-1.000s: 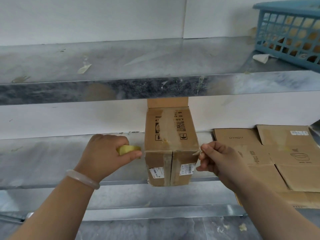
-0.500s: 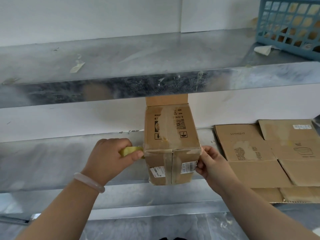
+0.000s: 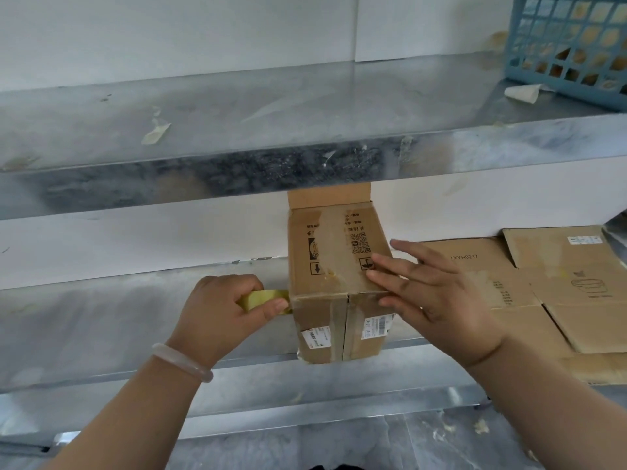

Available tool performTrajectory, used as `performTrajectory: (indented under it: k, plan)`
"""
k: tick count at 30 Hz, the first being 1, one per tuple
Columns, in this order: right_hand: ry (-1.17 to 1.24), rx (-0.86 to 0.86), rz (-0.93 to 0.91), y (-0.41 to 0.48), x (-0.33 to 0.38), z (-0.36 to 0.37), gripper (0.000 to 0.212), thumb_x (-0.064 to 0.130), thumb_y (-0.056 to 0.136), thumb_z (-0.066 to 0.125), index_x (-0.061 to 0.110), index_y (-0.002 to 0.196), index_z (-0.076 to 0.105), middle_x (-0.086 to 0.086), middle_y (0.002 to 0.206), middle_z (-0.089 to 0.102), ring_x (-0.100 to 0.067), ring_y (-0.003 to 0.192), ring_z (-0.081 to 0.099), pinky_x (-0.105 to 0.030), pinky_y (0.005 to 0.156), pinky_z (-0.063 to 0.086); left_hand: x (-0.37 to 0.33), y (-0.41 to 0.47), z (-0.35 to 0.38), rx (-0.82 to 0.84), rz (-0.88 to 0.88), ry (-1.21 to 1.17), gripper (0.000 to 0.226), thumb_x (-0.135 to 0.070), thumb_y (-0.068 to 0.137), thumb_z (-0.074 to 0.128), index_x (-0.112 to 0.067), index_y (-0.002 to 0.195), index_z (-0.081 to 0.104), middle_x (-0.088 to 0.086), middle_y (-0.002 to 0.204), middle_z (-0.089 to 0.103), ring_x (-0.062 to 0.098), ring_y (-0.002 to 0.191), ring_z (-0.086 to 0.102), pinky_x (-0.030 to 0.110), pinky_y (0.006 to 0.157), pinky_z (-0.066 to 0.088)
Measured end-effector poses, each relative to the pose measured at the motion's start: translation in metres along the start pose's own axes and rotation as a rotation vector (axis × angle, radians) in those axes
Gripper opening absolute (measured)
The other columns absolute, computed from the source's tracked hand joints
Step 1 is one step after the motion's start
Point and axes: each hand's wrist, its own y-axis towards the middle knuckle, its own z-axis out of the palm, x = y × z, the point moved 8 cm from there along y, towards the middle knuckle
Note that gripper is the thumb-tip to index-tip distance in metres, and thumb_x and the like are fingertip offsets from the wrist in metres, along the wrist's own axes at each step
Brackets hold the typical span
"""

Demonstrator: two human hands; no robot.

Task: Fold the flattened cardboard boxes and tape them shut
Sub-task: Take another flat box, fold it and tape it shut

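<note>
A small folded cardboard box [image 3: 334, 266] stands on the lower metal shelf [image 3: 101, 320], its near end flaps closed and its far flap sticking up. My left hand [image 3: 224, 313] grips a yellowish tape roll [image 3: 263, 298] pressed against the box's left near corner; clear tape runs from it across the near top edge. My right hand [image 3: 431, 293] lies flat with spread fingers on the box's right top edge and side. Flattened cardboard boxes [image 3: 529, 286] lie in a pile to the right on the same shelf.
The upper metal shelf [image 3: 305, 157] overhangs the box closely and carries tape scraps. A blue plastic basket [image 3: 570, 45] sits at its right end beside a crumpled scrap [image 3: 520, 93]. A white wall stands behind both shelves.
My right hand let go of the tape end it pinched and now presses flat on the box's right side. My left hand brought the roll against the box's left corner.
</note>
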Motion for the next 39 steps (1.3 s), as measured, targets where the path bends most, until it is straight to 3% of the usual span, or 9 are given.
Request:
performTrajectory:
  k: [3, 6, 11, 16, 18, 26, 33, 36, 39]
  plan:
    - [-0.266, 0.163, -0.015, 0.005, 0.004, -0.002, 0.049, 0.045, 0.096, 0.05, 0.016, 0.134, 0.061, -0.006, 0.149, 0.047, -0.029, 0.143, 0.035, -0.054, 0.113, 0.033, 0.001, 0.001, -0.002, -0.02, 0.01, 0.004, 0.053, -0.078, 0.07, 0.046, -0.027, 0.06, 0.056, -0.007, 0.049, 0.052, 0.011, 0.056, 0.054, 0.02, 0.048, 0.031]
    - [-0.319, 0.243, 0.041, 0.021, 0.026, 0.006, 0.061, 0.053, 0.101, 0.03, 0.017, 0.149, 0.039, -0.003, 0.158, 0.031, -0.023, 0.149, 0.021, -0.049, 0.119, 0.019, -0.001, 0.0, -0.004, -0.031, 0.027, 0.023, 0.055, -0.08, 0.072, 0.043, -0.028, 0.061, 0.056, -0.009, 0.049, 0.052, 0.007, 0.057, 0.055, 0.018, 0.047, 0.03]
    - [-0.17, 0.426, 0.128, 0.047, 0.062, 0.054, 0.054, 0.051, 0.1, 0.026, 0.03, 0.149, 0.04, 0.008, 0.153, 0.04, -0.015, 0.144, 0.035, -0.043, 0.118, 0.029, -0.007, -0.004, -0.005, -0.048, 0.044, 0.041, 0.052, -0.079, 0.075, 0.04, -0.032, 0.074, 0.061, -0.013, 0.054, 0.056, 0.004, 0.054, 0.054, 0.016, 0.052, 0.031]
    - [-0.19, 0.359, 0.115, 0.046, 0.059, 0.052, 0.048, 0.047, 0.098, 0.039, 0.028, 0.139, 0.055, 0.008, 0.142, 0.054, -0.015, 0.133, 0.05, -0.044, 0.108, 0.043, -0.003, -0.015, -0.013, -0.122, 0.112, -0.308, 0.032, -0.058, 0.084, 0.053, -0.038, 0.108, 0.061, -0.026, 0.095, 0.062, -0.004, 0.086, 0.057, 0.007, 0.069, 0.041]
    - [-0.179, 0.332, 0.11, 0.046, 0.06, 0.052, 0.048, 0.047, 0.098, 0.038, 0.028, 0.138, 0.056, 0.009, 0.142, 0.054, -0.014, 0.133, 0.051, -0.044, 0.108, 0.044, -0.003, -0.019, -0.011, -0.092, 0.171, -0.32, 0.037, -0.061, 0.088, 0.05, -0.034, 0.107, 0.066, -0.024, 0.087, 0.061, -0.004, 0.081, 0.056, 0.006, 0.069, 0.039]
    - [-0.152, 0.258, 0.111, 0.041, 0.06, 0.05, 0.043, 0.046, 0.098, 0.047, 0.029, 0.136, 0.058, 0.01, 0.141, 0.054, -0.013, 0.133, 0.05, -0.043, 0.108, 0.043, -0.018, -0.004, -0.011, -0.026, 0.386, 0.282, 0.06, -0.076, 0.082, 0.034, -0.031, 0.092, 0.072, -0.012, 0.069, 0.063, 0.011, 0.058, 0.061, 0.025, 0.048, 0.048]
    - [-0.168, 0.231, 0.095, 0.041, 0.06, 0.052, 0.043, 0.046, 0.098, 0.047, 0.029, 0.136, 0.058, 0.01, 0.141, 0.054, -0.013, 0.133, 0.05, -0.042, 0.108, 0.043, -0.011, -0.001, 0.005, 0.164, 0.311, 0.389, 0.087, -0.093, 0.066, 0.01, -0.039, 0.111, 0.061, -0.014, 0.086, 0.06, 0.008, 0.074, 0.059, 0.024, 0.057, 0.041]
    - [-0.172, 0.211, 0.096, 0.04, 0.059, 0.05, 0.042, 0.045, 0.098, 0.048, 0.03, 0.136, 0.058, 0.011, 0.141, 0.054, -0.012, 0.133, 0.05, -0.041, 0.109, 0.042, -0.01, -0.003, 0.0, 0.158, 0.321, 0.215, 0.081, -0.085, 0.079, 0.011, -0.036, 0.123, 0.059, -0.016, 0.092, 0.058, 0.006, 0.076, 0.059, 0.025, 0.059, 0.046]
    - [-0.182, 0.213, 0.101, 0.041, 0.058, 0.049, 0.042, 0.046, 0.098, 0.048, 0.031, 0.136, 0.058, 0.012, 0.141, 0.054, -0.011, 0.133, 0.049, -0.039, 0.111, 0.04, 0.002, -0.009, -0.009, 0.1, 0.27, -0.074, 0.056, -0.069, 0.087, 0.038, -0.029, 0.121, 0.058, -0.021, 0.099, 0.049, -0.004, 0.084, 0.053, 0.014, 0.064, 0.041]
